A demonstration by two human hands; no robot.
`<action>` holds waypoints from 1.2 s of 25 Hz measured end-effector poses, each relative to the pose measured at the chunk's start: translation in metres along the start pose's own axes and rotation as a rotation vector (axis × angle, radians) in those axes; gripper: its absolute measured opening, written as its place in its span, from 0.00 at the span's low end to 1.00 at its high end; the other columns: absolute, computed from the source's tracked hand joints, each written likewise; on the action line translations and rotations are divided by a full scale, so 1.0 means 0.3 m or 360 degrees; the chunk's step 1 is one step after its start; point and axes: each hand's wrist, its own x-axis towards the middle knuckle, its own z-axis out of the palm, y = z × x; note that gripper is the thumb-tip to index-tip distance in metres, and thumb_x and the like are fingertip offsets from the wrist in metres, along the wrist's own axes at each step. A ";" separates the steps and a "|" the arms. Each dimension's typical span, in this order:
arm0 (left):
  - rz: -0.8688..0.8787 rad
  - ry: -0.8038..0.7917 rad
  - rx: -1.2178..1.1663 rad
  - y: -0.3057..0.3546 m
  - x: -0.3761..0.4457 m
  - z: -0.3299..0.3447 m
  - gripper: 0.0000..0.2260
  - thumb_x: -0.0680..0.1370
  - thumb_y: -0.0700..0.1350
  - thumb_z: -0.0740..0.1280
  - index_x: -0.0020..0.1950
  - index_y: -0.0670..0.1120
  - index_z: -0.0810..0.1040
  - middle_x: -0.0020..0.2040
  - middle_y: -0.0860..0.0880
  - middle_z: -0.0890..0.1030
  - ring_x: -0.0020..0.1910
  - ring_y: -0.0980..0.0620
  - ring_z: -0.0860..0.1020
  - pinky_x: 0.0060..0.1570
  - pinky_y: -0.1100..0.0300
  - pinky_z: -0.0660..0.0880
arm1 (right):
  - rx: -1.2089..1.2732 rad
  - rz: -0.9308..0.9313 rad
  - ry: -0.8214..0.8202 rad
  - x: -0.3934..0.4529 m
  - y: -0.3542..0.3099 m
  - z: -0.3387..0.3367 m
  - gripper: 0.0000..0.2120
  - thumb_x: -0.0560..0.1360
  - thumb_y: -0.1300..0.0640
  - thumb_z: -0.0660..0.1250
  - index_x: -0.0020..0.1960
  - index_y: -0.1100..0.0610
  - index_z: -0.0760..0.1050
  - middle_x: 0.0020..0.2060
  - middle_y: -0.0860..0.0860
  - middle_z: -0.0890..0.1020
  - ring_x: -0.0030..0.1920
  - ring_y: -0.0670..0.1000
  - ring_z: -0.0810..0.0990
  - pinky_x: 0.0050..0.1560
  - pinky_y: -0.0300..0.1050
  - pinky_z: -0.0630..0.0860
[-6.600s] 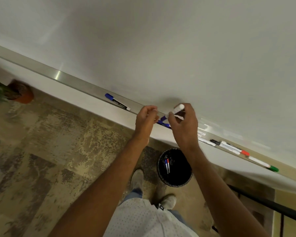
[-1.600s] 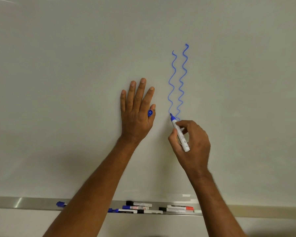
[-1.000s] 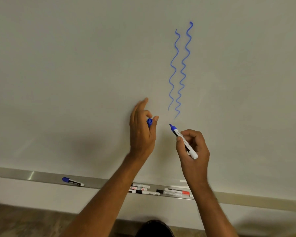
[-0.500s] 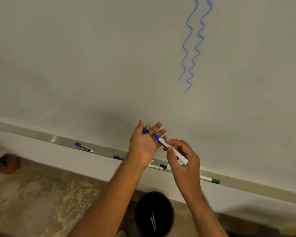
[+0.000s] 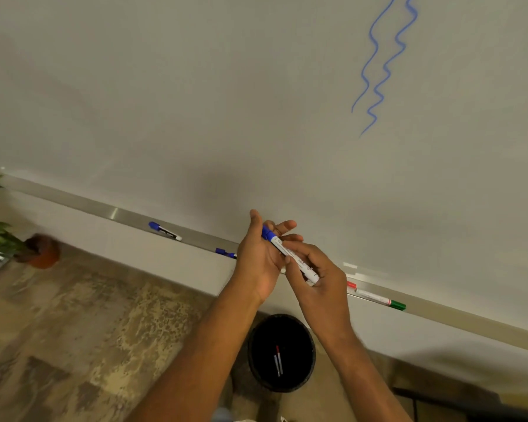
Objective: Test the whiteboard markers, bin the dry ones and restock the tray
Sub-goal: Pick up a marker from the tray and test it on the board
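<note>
Whiteboard (image 5: 195, 102) carries two blue wavy lines (image 5: 381, 65); tray (image 5: 116, 213) runs below, bin (image 5: 302, 382) on the floor beneath. Right hand (image 5: 317, 278) pinches the marker (image 5: 290, 254) by its barrel, blue end pressed into the left hand (image 5: 261, 257). Left fingers are loosely spread; whether they grasp the cap cannot be told. Recommended: seat the cap square until it stops, then lay the marker in the tray. Barrel print is illegible.

Two wavy blue lines (image 5: 378, 71) on the white whiteboard (image 5: 195, 102); below it a silver tray (image 5: 116, 213), a black bin (image 5: 256, 370), mottled brown-and-tan floor (image 5: 104, 330)
</note>
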 end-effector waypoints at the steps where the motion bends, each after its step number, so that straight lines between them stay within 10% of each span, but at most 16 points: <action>1: 0.0049 0.0063 0.0013 0.007 0.001 -0.011 0.24 0.84 0.64 0.52 0.41 0.47 0.71 0.50 0.44 0.85 0.42 0.46 0.83 0.48 0.49 0.80 | -0.0037 0.0002 -0.0030 -0.002 0.005 0.015 0.14 0.80 0.56 0.69 0.66 0.50 0.82 0.56 0.39 0.85 0.56 0.48 0.84 0.56 0.41 0.82; 5: 0.0185 0.0266 -0.0005 0.050 0.012 -0.059 0.19 0.84 0.59 0.56 0.43 0.46 0.74 0.39 0.46 0.82 0.35 0.49 0.81 0.44 0.52 0.79 | -0.0170 0.0066 -0.0074 -0.009 0.022 0.093 0.14 0.82 0.57 0.68 0.65 0.45 0.77 0.52 0.37 0.83 0.45 0.47 0.85 0.47 0.38 0.82; 17: 0.0430 0.0567 -0.0035 0.190 0.133 -0.351 0.11 0.86 0.48 0.59 0.50 0.45 0.77 0.35 0.44 0.77 0.33 0.48 0.78 0.39 0.55 0.79 | -0.0276 0.0230 -0.0118 0.069 0.077 0.479 0.09 0.84 0.58 0.66 0.62 0.48 0.78 0.52 0.39 0.82 0.53 0.40 0.81 0.51 0.33 0.77; 30: 0.0051 0.0716 0.0476 0.395 0.350 -0.827 0.09 0.83 0.43 0.66 0.62 0.49 0.82 0.53 0.42 0.84 0.51 0.46 0.85 0.48 0.52 0.84 | -0.0539 0.0640 -0.0465 0.251 0.336 0.843 0.06 0.84 0.55 0.66 0.60 0.47 0.76 0.52 0.43 0.76 0.51 0.39 0.74 0.48 0.33 0.69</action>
